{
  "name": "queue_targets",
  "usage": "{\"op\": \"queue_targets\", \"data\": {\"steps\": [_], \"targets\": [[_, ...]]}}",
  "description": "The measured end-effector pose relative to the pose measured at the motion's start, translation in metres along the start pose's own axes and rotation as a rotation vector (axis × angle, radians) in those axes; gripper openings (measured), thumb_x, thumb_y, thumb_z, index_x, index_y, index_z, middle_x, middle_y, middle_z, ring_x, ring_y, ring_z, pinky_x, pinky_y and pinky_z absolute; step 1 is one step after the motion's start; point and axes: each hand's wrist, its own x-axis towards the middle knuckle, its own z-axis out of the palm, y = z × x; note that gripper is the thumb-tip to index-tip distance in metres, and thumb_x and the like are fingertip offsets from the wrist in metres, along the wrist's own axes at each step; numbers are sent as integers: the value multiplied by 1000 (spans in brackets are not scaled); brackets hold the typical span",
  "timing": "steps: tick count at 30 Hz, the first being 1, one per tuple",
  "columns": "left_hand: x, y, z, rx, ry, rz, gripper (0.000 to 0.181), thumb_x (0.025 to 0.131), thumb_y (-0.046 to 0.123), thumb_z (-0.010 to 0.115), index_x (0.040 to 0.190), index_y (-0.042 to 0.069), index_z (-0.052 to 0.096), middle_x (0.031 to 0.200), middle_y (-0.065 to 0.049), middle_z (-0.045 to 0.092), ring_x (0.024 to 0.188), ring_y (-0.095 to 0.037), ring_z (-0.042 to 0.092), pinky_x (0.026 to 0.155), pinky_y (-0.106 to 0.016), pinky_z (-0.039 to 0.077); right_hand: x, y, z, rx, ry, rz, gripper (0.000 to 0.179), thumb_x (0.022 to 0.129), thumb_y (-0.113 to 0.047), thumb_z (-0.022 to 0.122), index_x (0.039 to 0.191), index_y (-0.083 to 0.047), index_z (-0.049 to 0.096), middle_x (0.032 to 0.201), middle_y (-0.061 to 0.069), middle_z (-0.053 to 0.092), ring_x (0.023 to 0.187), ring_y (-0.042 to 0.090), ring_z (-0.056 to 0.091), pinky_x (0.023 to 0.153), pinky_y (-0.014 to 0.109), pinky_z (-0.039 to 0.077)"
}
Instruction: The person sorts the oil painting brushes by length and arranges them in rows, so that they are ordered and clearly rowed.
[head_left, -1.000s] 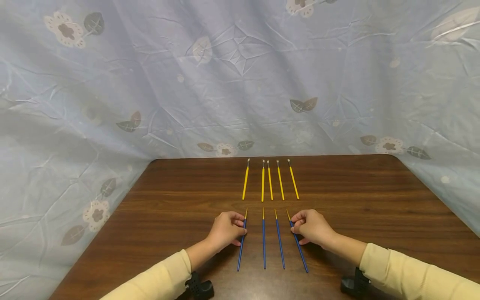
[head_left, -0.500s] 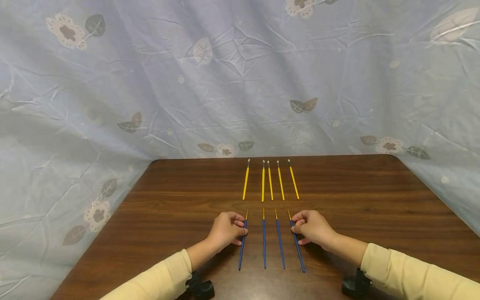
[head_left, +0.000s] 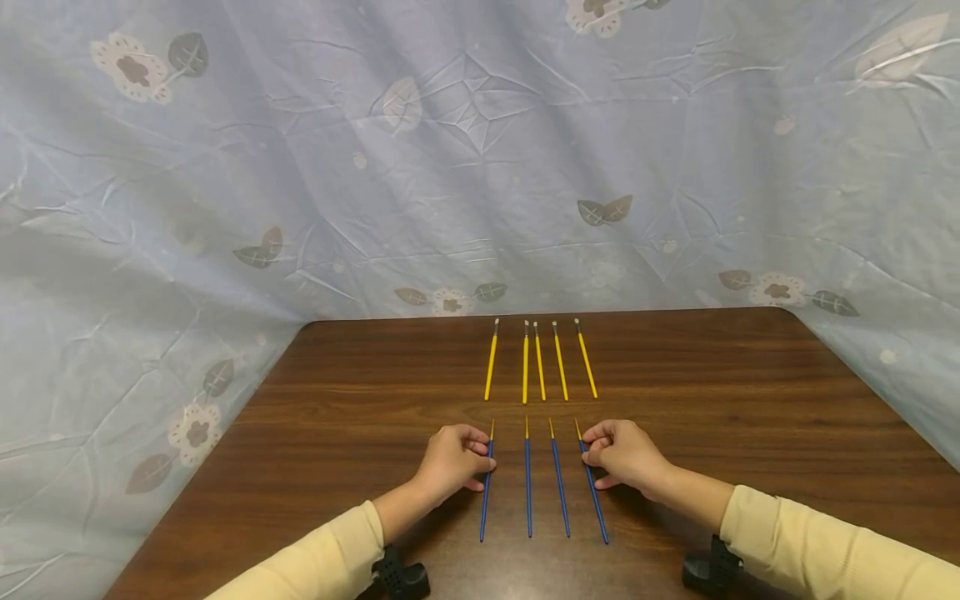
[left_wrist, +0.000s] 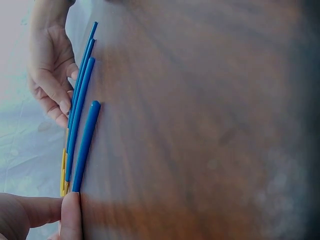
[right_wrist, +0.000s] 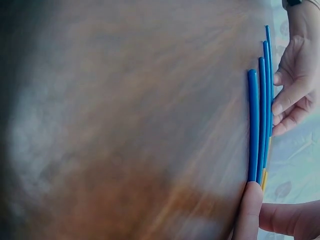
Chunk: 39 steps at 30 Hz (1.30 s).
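Note:
Several blue paintbrushes with gold ferrules lie in a near row on the table, their handle ends toward me. My left hand (head_left: 450,457) pinches the leftmost blue paintbrush (head_left: 485,502) between thumb and fingers, near its ferrule. At the other end of the row, the rightmost blue paintbrush (head_left: 597,502) is pinched the same way by my right hand (head_left: 628,456). Between them lie a middle-left blue paintbrush (head_left: 528,492) and a middle-right one, untouched. The left wrist view shows the left brush's handle (left_wrist: 87,142) low along the wood; the right wrist view shows the right brush's handle (right_wrist: 253,125) likewise.
Beyond the blue row lie several yellow paintbrushes (head_left: 541,367) with pale bristles pointing away, two of them close together. The brown wooden table (head_left: 360,417) ends at a patterned grey-blue curtain (head_left: 480,183) behind and at the sides.
The near end of the leftmost blue paintbrush has swung slightly right, and that of the rightmost slightly left. Both hands keep their pinch; the other paintbrushes lie as before.

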Motion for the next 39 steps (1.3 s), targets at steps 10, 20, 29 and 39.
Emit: {"op": "queue_targets", "data": {"steps": [10, 20, 29, 39], "targets": [[0, 1, -1, 4, -2, 16, 28, 77, -11, 74, 103, -12, 62, 84, -10, 61, 64, -14, 61, 49, -32, 58, 1, 0, 0, 2, -4, -12, 27, 87, 8, 64, 111, 14, 54, 84, 10, 50, 73, 21, 57, 58, 35, 59], [0, 1, 1, 2, 0, 13, 28, 77, -11, 74, 102, -12, 62, 84, -10, 61, 64, -14, 62, 49, -32, 58, 0, -2, 1, -4, 13, 16, 25, 87, 9, 63, 110, 11, 56, 82, 9, 50, 72, 21, 58, 57, 35, 59], [0, 3, 0, -11, -18, 13, 28, 79, -9, 74, 104, -12, 62, 86, -11, 61, 65, -15, 62, 51, -32, 58, 0, -3, -1, -6, 14, 12, 26, 87, 8, 64, 112, 12, 55, 83, 10, 51, 74, 22, 58, 57, 35, 59], [-2, 3, -7, -81, -52, -36, 31, 82, -4, 74, 110, -12, 61, 92, -13, 61, 71, -18, 63, 56, -34, 59, -1, -3, -7, 62, -2, 47, 30, 89, 5, 65, 117, 12, 55, 94, 14, 55, 78, 23, 59, 63, 38, 60]]}}
